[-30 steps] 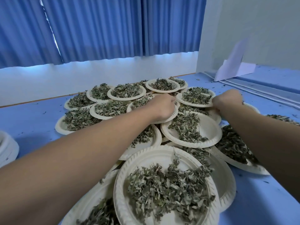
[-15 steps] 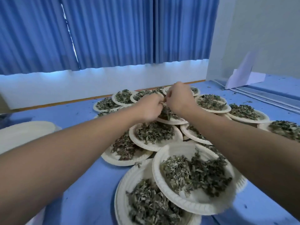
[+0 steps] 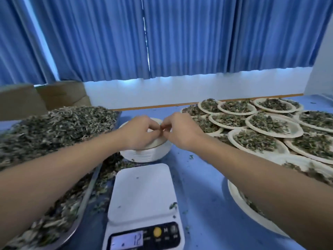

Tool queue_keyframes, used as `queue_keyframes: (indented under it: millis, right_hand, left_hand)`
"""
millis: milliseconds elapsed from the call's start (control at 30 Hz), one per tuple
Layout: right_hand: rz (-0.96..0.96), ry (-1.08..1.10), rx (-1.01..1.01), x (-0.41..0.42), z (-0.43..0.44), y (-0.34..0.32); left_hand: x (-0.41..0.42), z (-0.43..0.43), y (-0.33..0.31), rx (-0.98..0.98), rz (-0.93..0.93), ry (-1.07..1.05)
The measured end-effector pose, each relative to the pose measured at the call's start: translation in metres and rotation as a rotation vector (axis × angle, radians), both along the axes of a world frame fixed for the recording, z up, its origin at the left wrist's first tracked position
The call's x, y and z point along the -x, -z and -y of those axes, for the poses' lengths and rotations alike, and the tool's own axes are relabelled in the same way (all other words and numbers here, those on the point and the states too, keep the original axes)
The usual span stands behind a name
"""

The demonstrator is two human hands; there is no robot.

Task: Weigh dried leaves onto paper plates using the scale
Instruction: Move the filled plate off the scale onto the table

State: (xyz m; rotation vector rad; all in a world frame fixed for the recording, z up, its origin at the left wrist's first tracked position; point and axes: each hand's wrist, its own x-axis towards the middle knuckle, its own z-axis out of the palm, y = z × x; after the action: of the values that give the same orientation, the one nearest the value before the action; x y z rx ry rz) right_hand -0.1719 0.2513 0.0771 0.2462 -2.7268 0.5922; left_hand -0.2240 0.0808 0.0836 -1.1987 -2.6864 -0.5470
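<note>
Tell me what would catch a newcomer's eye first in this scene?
Probably the spread of filled paper plates on the right, facing the big leaf pile on the tray at left. Between them, the left hand and right hand meet fingertip to fingertip over a stack of empty plates, behind a white scale at near centre with its display lit.

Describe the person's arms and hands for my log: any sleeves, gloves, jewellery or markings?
The left hand and right hand are ungloved, and no ring, watch or wristband shows. The left arm and right arm are uncovered as far as the frame edges, with no sleeve in view. No tattoos or other markings are visible. The fingertips are too blurred to judge the nails.
</note>
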Motion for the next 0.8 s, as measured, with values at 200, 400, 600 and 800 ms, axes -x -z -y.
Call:
queue_keyframes:
  millis: [200, 400, 600, 800]
  right_hand:
    - [0.034, -0.247, -0.129, 0.004, 0.014, -0.006]
    - [0.034, -0.305, -0.476, 0.006, 0.018, -0.013]
    - [-0.03, -0.344, -0.628, 0.003, 0.018, -0.014]
    - [-0.069, -0.382, -0.742, 0.005, 0.019, -0.016]
  left_hand:
    - [-0.008, 0.061, 0.01, -0.064, 0.033, 0.023]
    - [-0.007, 0.072, 0.011, -0.014, -0.046, 0.027]
    - [-0.002, 0.074, 0.015, -0.061, -0.014, 0.058]
    - [0.004, 0.076, 0.019, -0.073, -0.037, 0.095]
